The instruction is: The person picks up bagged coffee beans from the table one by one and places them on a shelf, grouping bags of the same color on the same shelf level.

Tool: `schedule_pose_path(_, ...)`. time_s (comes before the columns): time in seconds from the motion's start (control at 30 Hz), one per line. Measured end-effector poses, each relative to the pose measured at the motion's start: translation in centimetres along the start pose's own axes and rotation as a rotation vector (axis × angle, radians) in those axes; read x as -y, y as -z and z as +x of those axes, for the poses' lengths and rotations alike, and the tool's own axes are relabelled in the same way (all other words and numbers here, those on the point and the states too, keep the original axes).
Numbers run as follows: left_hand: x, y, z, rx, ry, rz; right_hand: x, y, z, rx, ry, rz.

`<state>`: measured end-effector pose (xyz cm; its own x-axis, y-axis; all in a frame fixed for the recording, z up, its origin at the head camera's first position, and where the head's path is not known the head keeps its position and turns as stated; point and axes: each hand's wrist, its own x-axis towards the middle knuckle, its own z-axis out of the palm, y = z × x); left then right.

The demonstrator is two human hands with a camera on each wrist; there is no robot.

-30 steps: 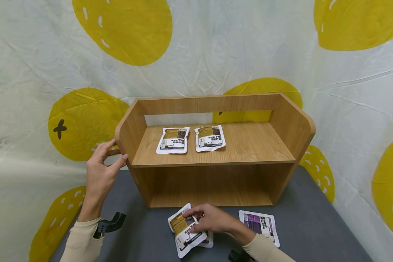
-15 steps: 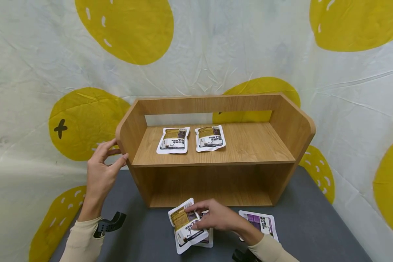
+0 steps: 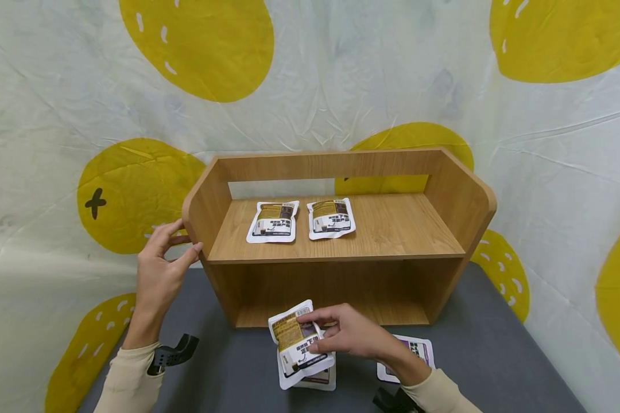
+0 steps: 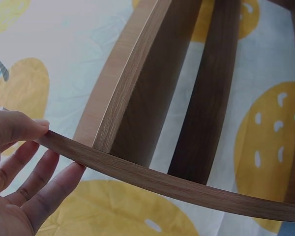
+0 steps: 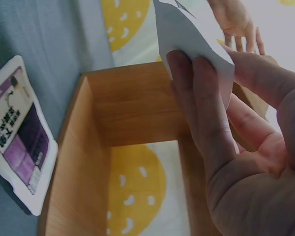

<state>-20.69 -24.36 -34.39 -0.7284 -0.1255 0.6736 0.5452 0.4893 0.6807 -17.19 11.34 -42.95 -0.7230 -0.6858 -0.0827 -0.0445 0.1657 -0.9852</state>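
My right hand pinches a white pouch with a gold and white label between thumb and fingers. It is tilted above the table, in front of the shelf. In the right wrist view my fingers press the back of the white pouch. Another pouch lies partly hidden beneath it. My left hand grips the left side panel of the wooden shelf; in the left wrist view the thumb and fingertips hold the panel's edge. Two gold-labelled pouches, a left one and a right one, lie on the upper board.
A purple-labelled pouch lies on the dark grey table at the right, partly covered by my right forearm. A white curtain with yellow shapes hangs behind the shelf. The lower compartment faces the front.
My right hand has lifted the held pouch a little, forward and slightly to the right, exposing more of the pouch beneath. My left hand keeps its place on the side panel.
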Motion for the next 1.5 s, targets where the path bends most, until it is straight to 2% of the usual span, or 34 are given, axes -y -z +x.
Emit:
schedule_pose_path(0.17,0.1,0.0,0.0,0.0,-0.004,-0.001,1.3,0.4,-0.6,0.005,0.006,-0.001)
schedule_pose_path(0.43,0.1,0.1,0.0,0.001,-0.013,-0.002,2.7,1.2,-1.3,0.005,0.075,-0.028)
schedule_pose_path(0.87,0.2,0.1,0.0,-0.002,-0.017,-0.002,5.0,2.4,-2.8,-0.042,0.074,-0.011)
schedule_pose_path(1.5,0.2,0.0,0.0,0.001,-0.006,0.007,7.4,6.1,-4.6,-0.187,0.135,-0.055)
